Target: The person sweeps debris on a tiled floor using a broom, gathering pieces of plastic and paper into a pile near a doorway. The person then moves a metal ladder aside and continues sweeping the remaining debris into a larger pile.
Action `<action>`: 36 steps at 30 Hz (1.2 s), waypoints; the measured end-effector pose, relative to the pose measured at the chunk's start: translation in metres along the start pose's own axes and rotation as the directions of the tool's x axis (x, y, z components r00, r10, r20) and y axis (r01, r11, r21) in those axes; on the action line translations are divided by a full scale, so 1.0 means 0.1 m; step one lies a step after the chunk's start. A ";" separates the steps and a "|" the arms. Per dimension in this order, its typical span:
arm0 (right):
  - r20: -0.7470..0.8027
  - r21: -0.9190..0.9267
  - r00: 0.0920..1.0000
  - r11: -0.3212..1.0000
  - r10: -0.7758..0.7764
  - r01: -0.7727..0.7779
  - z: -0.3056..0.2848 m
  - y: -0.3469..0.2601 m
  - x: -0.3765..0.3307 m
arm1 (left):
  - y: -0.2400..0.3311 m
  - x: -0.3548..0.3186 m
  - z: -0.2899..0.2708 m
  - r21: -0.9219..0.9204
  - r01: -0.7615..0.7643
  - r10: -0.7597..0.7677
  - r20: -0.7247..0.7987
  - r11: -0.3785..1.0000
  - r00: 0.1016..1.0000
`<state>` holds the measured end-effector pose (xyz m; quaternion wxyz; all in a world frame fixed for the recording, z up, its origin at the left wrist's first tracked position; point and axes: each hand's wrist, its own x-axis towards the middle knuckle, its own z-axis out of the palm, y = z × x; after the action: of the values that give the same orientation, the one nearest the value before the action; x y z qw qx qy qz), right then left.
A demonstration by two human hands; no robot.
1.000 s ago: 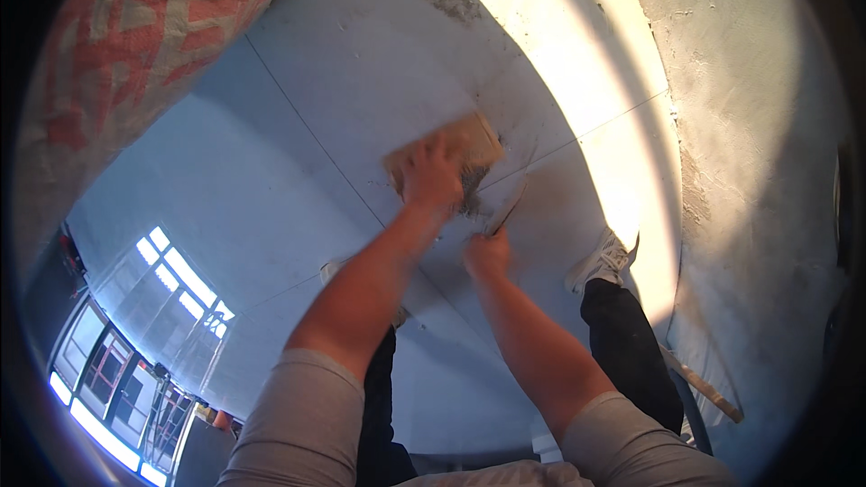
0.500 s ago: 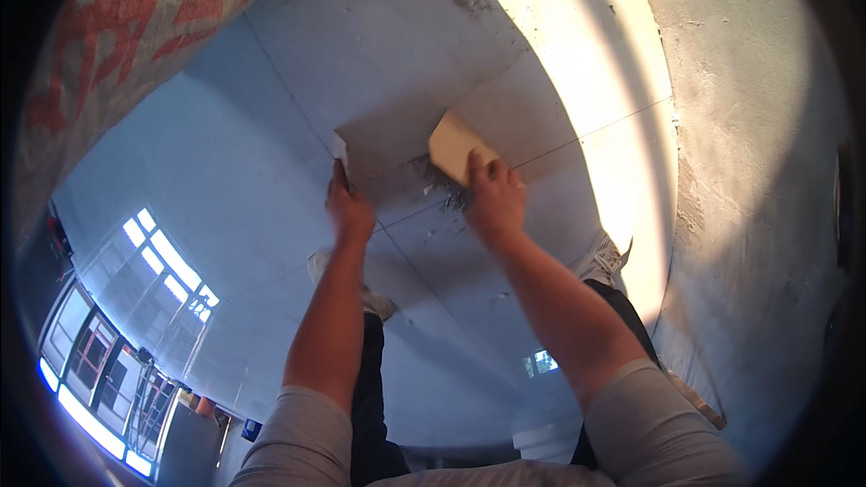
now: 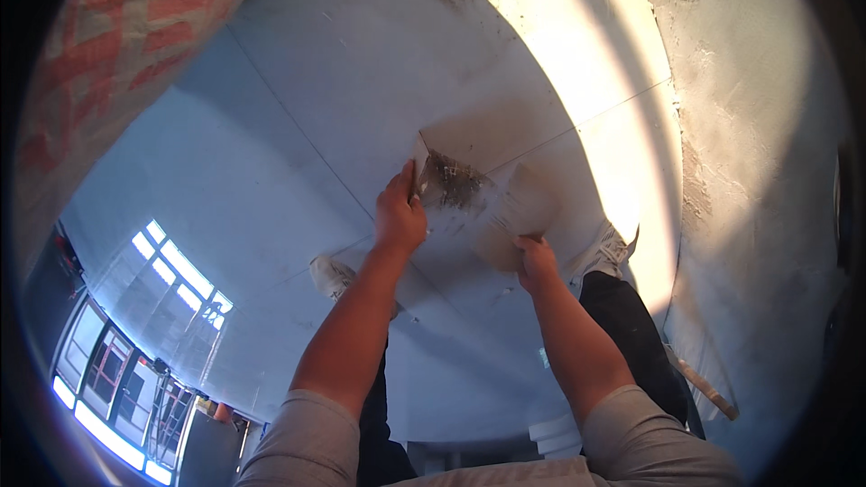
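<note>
My left hand [image 3: 400,214] is closed around a thin, pale flat blade [image 3: 420,151] that looks like a scraper, tilted on edge beside a dark patch of dirt and crumbs [image 3: 458,182] on the floor. My right hand [image 3: 538,261] pinches the near edge of a flat tan sheet [image 3: 519,212], blurred by motion, its thumb on top. It looks like stiff cardboard or thin board. The sheet is just right of the dirt patch. Whether it touches the floor I cannot tell.
Smooth tiles [image 3: 298,171] with thin joints make up the floor. My shoes [image 3: 332,276] stand either side. A large sack with red markings [image 3: 135,45] fills the upper left. Sunlight crosses the floor toward a rough, pale surface [image 3: 749,126] at right. A wooden stick [image 3: 708,388] lies lower right.
My left hand has moved right with the blade, to the dirt patch's left edge. My right hand has drawn the tan sheet nearer and to the right, turning it and uncovering the dirt.
</note>
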<state>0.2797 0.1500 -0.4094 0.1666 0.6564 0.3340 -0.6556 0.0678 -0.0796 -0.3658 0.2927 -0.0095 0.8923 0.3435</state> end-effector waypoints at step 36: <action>0.734 0.428 0.634 0.890 -0.243 -0.156 0.63 -0.44 -1.04 | 1.48 -1.33 0.15 0.455 -0.206 0.169 0.120 0.866 0.978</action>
<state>0.2123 0.1172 -0.3038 0.1188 0.3238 0.0841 -0.9349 0.1535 0.0180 -0.2140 0.2855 0.1608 0.9334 0.1464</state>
